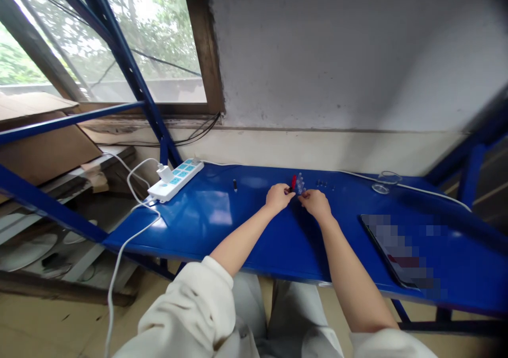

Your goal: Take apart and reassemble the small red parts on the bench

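Observation:
My left hand [279, 198] and my right hand [315, 203] meet near the middle of a blue metal shelf top [254, 231]. The left fingers pinch a small red object [293, 182], whose dark lower tip shows between them. My right fingertips reach a small clear plastic piece [300, 184] standing beside the red object, and they seem to hold it. Several tiny dark parts [321, 184] lie a little to the right of my hands. A small black upright item [235, 185] stands to their left.
A white power strip [175, 180] lies at the shelf's left end, with a plugged-in white adapter and a white cable [119, 263] hanging to the floor. A clear ring-shaped coil [383, 186] lies at the back right. A pixelated tablet [397, 249] rests at the front right.

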The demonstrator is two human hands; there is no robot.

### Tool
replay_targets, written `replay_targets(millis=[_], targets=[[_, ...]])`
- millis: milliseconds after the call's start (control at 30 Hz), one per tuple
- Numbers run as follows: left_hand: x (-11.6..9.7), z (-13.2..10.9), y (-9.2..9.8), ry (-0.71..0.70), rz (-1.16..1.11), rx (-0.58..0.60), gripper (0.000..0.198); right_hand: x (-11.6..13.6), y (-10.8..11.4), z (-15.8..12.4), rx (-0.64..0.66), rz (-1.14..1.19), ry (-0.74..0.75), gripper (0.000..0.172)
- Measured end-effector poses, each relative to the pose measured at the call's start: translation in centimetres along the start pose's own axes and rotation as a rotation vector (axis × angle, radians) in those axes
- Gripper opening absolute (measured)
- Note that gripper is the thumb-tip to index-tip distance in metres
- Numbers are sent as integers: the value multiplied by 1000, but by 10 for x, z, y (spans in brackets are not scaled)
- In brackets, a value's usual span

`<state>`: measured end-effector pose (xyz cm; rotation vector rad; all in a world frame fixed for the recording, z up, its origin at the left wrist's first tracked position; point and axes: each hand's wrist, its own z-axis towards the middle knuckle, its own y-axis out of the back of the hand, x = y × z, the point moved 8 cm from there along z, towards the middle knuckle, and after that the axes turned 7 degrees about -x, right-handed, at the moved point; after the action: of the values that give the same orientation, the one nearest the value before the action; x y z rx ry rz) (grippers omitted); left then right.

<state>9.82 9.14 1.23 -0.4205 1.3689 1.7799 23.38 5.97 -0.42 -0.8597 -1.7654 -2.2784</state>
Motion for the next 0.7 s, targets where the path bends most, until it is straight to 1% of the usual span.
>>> replay_targets(millis=[67,200,367,500,700], targets=[[-1,3,-3,22,63,-20,14,-1,0,-1,-27,-52,-18,23],[5,2,-14,42,212,-14,13,-1,0,-3,-73,-119,-35,28],[13,0,-23,40,243,-50,14,0,0,-5,-73,-135,-40,29],[12,3,-24,24,258,-56,17,-1,0,-5,-66,-142,-60,28],[7,2,-20,8,299,-70,20,-2,1,-6,-64,-140,-67,27]])
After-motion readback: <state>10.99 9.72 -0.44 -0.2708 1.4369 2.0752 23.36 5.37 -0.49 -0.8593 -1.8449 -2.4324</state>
